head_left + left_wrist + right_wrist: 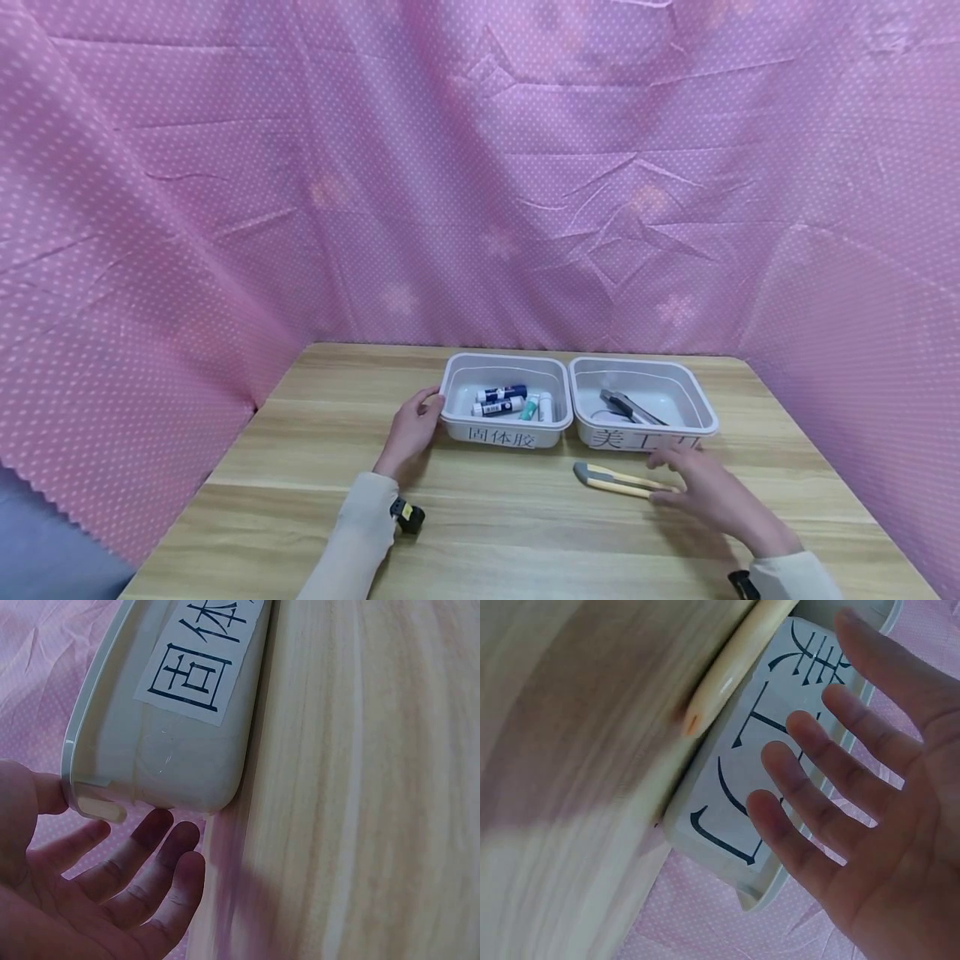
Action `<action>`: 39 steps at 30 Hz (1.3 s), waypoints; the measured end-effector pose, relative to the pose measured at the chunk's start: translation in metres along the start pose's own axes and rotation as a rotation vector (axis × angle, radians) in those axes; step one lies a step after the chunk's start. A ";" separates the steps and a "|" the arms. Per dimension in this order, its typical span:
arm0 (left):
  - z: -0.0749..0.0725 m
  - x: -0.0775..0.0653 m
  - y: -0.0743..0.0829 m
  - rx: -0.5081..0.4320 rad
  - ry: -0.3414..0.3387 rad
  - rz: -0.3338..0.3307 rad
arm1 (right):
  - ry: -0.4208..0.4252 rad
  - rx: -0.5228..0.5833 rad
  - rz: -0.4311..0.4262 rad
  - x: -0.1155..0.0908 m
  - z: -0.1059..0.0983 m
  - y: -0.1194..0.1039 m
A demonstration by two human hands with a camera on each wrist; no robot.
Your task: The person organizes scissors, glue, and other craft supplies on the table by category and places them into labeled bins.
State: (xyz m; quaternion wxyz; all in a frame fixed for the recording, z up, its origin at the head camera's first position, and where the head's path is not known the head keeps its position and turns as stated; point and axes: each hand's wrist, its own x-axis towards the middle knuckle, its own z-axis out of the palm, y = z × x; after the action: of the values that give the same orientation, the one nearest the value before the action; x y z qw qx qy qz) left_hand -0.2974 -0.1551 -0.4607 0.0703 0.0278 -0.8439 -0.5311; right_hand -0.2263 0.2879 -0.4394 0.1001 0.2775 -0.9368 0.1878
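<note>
A white plastic bin (pixel 468 435) holds several glue sticks (pixel 498 407). At its left end my left hand (pixel 411 433) grips the rim, thumb over the edge and fingers beneath, as the left wrist view shows. A yellow utility knife (pixel 618 482) with a grey end lies on the table before a second white bin (pixel 708 417), its blade not visible. Above the knife's right end hovers my right hand (pixel 708 487), fingers spread and nothing held. The right wrist view shows the knife's yellow handle (pixel 735 671) apart from the fingers.
Inside the right bin lies a dark and grey utility knife (pixel 630 408). Both bins stand side by side near the back of the wooden table (pixel 495 533), with printed labels on their fronts. Pink dotted cloth (pixel 525 208) hangs behind and at both sides.
</note>
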 end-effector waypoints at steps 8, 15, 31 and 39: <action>0.000 0.000 0.000 -0.007 -0.008 -0.026 | -0.101 0.032 0.002 -0.003 0.009 0.003; -0.001 0.000 0.001 -0.001 -0.013 -0.026 | -0.117 0.052 -0.024 -0.006 0.014 0.005; -0.002 -0.001 -0.001 -0.012 -0.030 -0.042 | -0.175 0.176 0.069 -0.003 0.018 -0.001; -0.002 0.000 -0.001 -0.011 -0.033 -0.041 | -0.115 0.210 -0.037 -0.005 0.015 0.002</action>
State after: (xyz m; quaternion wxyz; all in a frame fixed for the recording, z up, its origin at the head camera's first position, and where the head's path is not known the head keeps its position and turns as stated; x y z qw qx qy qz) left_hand -0.2968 -0.1575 -0.4609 0.0458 0.0360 -0.8414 -0.5373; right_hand -0.2241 0.2857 -0.4549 0.0199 0.3141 -0.9109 0.2668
